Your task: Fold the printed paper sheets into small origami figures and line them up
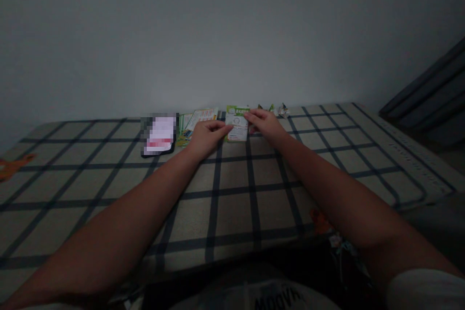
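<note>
A small green-and-white printed packet (237,125) is held up between my two hands near the wall. I cannot tell whether it is a flat sachet or a thin box. My left hand (208,138) pinches its left edge, the thumb on the front face. At its upper right side, my right hand (267,123) has closed its fingers on the edge. Just behind my left hand lie green-and-white printed leaflets or packets (198,117), partly covered by that hand. Beyond my right hand sit small crumpled wrapper-like pieces (283,110), too dim to name.
A phone (160,134) with a lit, blurred screen lies left of the leaflets. The checked cloth (232,203) covers the surface up to the plain wall (232,34). Dark folded fabric (432,82) hangs at the right.
</note>
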Available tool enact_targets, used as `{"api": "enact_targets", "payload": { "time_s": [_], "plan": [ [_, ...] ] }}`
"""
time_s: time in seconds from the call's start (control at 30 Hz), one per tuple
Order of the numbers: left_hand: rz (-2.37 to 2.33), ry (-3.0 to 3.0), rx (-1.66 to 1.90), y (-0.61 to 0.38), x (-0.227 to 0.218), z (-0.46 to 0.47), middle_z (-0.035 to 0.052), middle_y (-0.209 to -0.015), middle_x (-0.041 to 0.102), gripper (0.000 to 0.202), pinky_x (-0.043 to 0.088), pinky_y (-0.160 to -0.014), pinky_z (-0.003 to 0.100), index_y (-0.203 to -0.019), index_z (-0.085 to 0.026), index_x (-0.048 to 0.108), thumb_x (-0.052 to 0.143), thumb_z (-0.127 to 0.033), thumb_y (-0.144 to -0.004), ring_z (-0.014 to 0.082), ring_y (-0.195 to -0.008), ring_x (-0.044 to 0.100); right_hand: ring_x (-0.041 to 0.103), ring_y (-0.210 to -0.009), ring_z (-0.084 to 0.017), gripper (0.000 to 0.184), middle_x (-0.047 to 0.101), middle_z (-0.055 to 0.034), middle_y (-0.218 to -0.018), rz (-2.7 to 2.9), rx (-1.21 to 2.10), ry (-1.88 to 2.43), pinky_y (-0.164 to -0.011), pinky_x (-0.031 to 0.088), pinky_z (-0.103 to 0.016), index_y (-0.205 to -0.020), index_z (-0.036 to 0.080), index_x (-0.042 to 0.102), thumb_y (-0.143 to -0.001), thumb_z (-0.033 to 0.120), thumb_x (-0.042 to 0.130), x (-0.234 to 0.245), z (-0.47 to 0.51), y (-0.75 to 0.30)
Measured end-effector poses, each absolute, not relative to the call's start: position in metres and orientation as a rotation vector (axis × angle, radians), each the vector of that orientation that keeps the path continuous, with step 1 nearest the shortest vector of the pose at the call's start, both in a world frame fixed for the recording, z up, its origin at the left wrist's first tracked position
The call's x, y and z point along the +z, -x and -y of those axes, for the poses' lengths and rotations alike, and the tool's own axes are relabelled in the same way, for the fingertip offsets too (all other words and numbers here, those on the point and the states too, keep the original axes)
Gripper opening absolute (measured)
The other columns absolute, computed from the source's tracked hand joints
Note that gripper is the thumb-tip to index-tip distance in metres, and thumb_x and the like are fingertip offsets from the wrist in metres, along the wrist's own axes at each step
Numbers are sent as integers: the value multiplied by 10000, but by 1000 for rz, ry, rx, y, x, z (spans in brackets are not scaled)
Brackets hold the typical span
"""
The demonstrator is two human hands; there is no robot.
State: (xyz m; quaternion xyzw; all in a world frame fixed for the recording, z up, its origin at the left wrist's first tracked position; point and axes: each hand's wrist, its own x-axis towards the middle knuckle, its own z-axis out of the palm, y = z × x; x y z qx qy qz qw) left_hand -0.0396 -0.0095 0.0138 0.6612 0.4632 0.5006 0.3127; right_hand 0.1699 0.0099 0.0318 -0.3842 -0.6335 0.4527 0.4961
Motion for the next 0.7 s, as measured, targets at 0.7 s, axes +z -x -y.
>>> {"api": "enact_targets", "payload": {
  "time_s": [0.7],
  "plan": [
    [-1077,-1548,1285,39,8,5,17,-648,653,332,428,-567,257,-676,-167,730,830,-483,-700,120,-585,556,580,-635,-104,437,645,1,-701,1315,1207,891,-591,496,-237,-681,174,621,-630,542,850,28,-13,-165]
  ]
}}
